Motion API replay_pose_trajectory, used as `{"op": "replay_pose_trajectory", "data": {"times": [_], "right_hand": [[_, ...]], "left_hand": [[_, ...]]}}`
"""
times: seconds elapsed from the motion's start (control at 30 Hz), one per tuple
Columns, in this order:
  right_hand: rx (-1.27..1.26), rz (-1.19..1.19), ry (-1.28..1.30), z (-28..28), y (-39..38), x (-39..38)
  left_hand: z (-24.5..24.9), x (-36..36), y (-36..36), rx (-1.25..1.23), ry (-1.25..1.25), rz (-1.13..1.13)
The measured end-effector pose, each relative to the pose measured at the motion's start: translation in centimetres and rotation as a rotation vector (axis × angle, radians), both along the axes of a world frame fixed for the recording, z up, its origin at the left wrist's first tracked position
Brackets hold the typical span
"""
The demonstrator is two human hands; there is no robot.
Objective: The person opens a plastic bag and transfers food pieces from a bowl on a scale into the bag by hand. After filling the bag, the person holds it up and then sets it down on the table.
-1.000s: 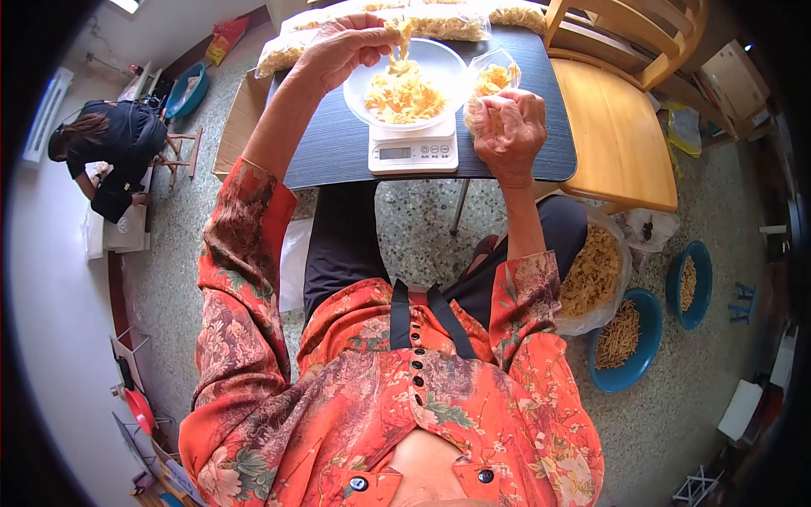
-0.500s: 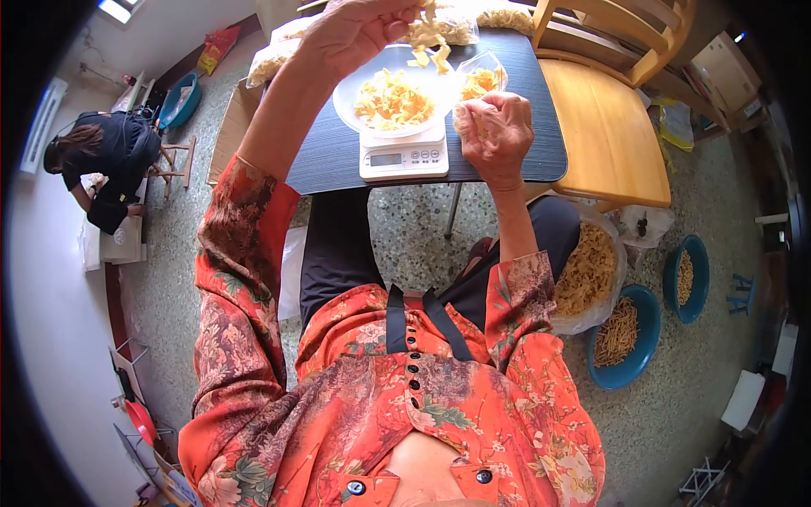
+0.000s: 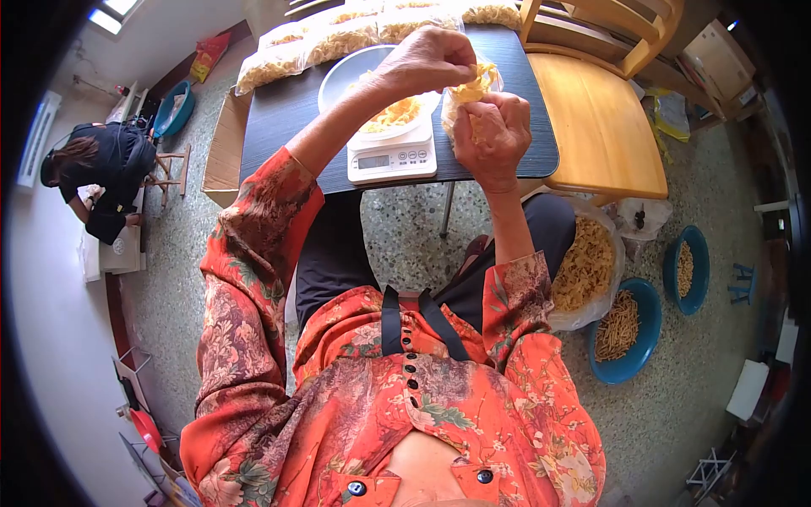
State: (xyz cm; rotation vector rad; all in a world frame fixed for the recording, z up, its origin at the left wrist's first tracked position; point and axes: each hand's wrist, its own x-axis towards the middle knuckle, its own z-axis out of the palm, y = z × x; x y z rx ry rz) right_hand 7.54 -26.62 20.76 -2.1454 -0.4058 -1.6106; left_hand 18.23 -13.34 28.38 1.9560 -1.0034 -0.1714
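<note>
My left hand [image 3: 427, 61] pinches a bunch of yellow snack pieces [image 3: 473, 84] right over the mouth of a small clear plastic bag [image 3: 460, 106]. My right hand [image 3: 494, 139] grips that bag by its side and holds it upright above the black table [image 3: 287, 114]. Behind my left forearm a clear bowl [image 3: 342, 76] with more yellow snack pieces stands on a white digital scale [image 3: 390, 159].
Filled snack bags [image 3: 338, 38] lie along the table's far edge. A wooden chair [image 3: 596, 118] stands to the right. On the floor at right are a large sack of snacks [image 3: 587, 266] and two blue basins [image 3: 625, 329]. Another person [image 3: 101, 173] crouches far left.
My left hand took snack pieces from the bowl, lifted them, then moved right and down to the bag's mouth. My right hand kept hold of the bag.
</note>
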Motion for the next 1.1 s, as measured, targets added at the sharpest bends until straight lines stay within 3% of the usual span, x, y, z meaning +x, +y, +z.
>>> {"op": "replay_pose_trajectory", "data": {"times": [0.03, 0.1, 0.17, 0.23, 0.43, 0.5, 0.7, 0.77, 0.93, 1.0, 1.03, 1.1], "right_hand": [[0.003, 0.001, -0.009, 0.0, 0.0, 0.0], [0.007, 0.005, -0.017, 0.1, 0.1, 0.1], [-0.015, 0.002, -0.072, 0.2, 0.2, 0.3], [-0.014, 0.003, -0.074, 0.2, 0.0, 0.3], [-0.010, -0.012, -0.086, -0.2, -0.6, 0.4], [-0.019, -0.019, -0.097, -0.3, -0.5, 0.5], [-0.047, -0.036, -0.097, -0.3, -0.3, 0.4], [-0.025, -0.022, -0.064, -0.4, -0.1, 0.2], [-0.016, -0.012, -0.029, -0.2, -0.4, 0.0], [-0.010, -0.037, -0.067, -0.3, -0.8, 0.2], [-0.011, -0.037, -0.075, -0.4, -0.8, 0.3], [-0.002, -0.039, -0.042, -0.4, -0.8, 0.1]], "left_hand": [[-0.2, 0.1, -0.2, 0.001, 0.003, 0.000], [-0.2, 0.1, -0.6, 0.072, -0.334, -0.123], [-0.3, -0.2, -1.3, 0.122, -0.325, -0.097], [-0.6, 0.0, -1.6, 0.106, -0.570, -0.085], [-1.1, 1.0, -2.2, 0.011, -0.447, -0.156], [-0.1, 0.8, -1.5, 0.210, -0.374, -0.249], [-1.5, 1.3, -3.1, 0.223, -0.467, -0.232], [-0.5, 0.4, -3.7, 0.489, -0.524, -0.212], [-1.1, 1.6, -5.0, 0.453, -0.681, -0.259], [-0.9, 2.6, -4.4, 0.308, -0.452, -0.316], [-0.1, 2.0, -3.5, 0.308, -0.461, -0.315], [0.4, 1.5, -1.7, 0.064, -0.334, -0.285]]}}
